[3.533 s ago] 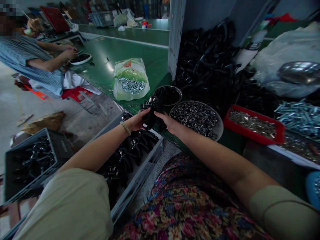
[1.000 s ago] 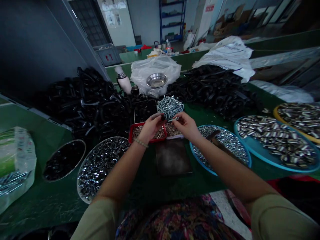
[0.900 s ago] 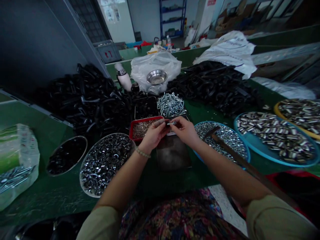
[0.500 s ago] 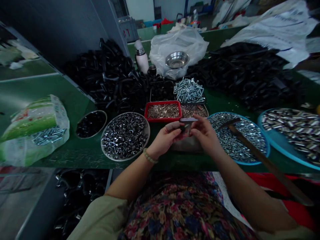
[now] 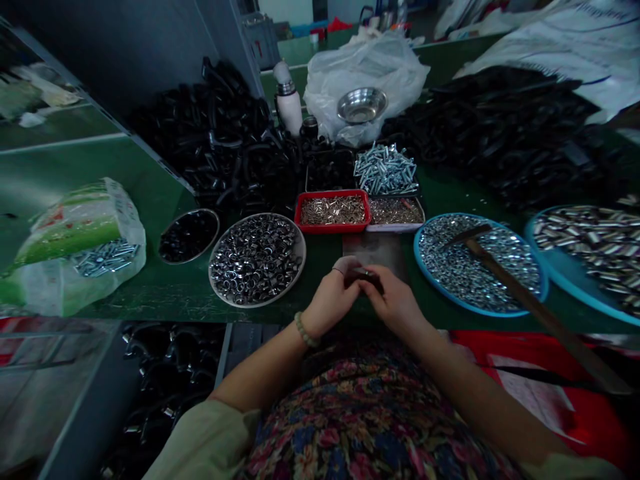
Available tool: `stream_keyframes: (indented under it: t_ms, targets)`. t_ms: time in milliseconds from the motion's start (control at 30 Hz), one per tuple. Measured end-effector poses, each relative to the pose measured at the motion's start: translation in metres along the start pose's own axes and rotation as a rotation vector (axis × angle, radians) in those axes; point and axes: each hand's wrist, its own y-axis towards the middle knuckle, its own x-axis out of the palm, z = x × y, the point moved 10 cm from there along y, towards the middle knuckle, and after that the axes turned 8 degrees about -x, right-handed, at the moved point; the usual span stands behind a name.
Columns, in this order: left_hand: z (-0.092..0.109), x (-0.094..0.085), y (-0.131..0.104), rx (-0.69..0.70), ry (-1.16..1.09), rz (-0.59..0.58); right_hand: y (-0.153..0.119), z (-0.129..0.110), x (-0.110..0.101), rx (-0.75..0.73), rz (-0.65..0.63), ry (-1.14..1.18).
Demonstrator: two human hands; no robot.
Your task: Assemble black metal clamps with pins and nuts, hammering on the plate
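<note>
My left hand (image 5: 334, 299) and my right hand (image 5: 395, 299) meet low over the near side of the green table. Their fingers are bent and pinched together around a small dark part (image 5: 374, 280), mostly covered by the fingers, so its exact kind does not show. Just beyond the fingertips lies a flat grey plate (image 5: 377, 248). Past it stand a red tray (image 5: 334, 229) of small copper-coloured pins and a pale tray (image 5: 397, 227) of tiny metal pieces. A round tray of shiny metal rings (image 5: 257, 260) sits left of my left hand.
On the right, a hammer (image 5: 525, 297) lies across a blue-rimmed tray (image 5: 423, 267) of small metal parts. Another blue basin (image 5: 565, 270) holds metal tubes. Behind are bolts (image 5: 385, 170), black part heaps (image 5: 500, 133), a flask (image 5: 289, 110) and a metal bowl (image 5: 362, 105).
Both hands have drawn down towards my body and closer together, with the dark part between them. The grey plate beyond them is now more exposed. The view has shifted slightly.
</note>
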Motion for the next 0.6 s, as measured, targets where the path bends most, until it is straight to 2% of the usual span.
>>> stream_keyframes:
  t_ms: [67, 100, 200, 233, 267, 333, 400, 467, 533, 600]
  targets:
    - [0.009, -0.021, 0.005, 0.049, 0.276, 0.016, -0.003, 0.004, 0.008, 0.055, -0.031, 0.129]
    - [0.015, -0.039, 0.01, 0.067, 0.434, 0.086, -0.005, 0.011, 0.008, 0.114, -0.004, 0.225]
    - [0.035, -0.103, 0.029, 0.064, 1.002, 0.447, -0.008, 0.033, 0.01, 0.258, 0.081, 0.502]
    - [0.037, -0.118, 0.038, 0.028, 1.159, 0.509, -0.008, 0.036, 0.011, 0.266, 0.08, 0.556]
    - [0.037, -0.128, 0.047, -0.011, 1.279, 0.528, -0.009, 0.037, 0.012, 0.264, 0.073, 0.588]
    - [0.034, -0.137, 0.062, -0.044, 1.407, 0.493, -0.01, 0.037, 0.011, 0.238, 0.063, 0.619]
    - [0.037, -0.138, 0.067, -0.005, 1.405, 0.467, -0.012, 0.031, 0.004, 0.177, 0.067, 0.613]
    - [0.044, -0.133, 0.063, 0.059, 1.253, 0.454, -0.014, 0.019, -0.003, 0.07, 0.023, 0.514]
    - [0.045, -0.122, 0.056, 0.063, 0.924, 0.389, -0.017, 0.002, -0.004, -0.076, -0.094, 0.349]
    - [0.03, -0.095, 0.048, -0.04, 0.511, 0.225, -0.021, -0.014, 0.0, -0.225, -0.233, 0.216]
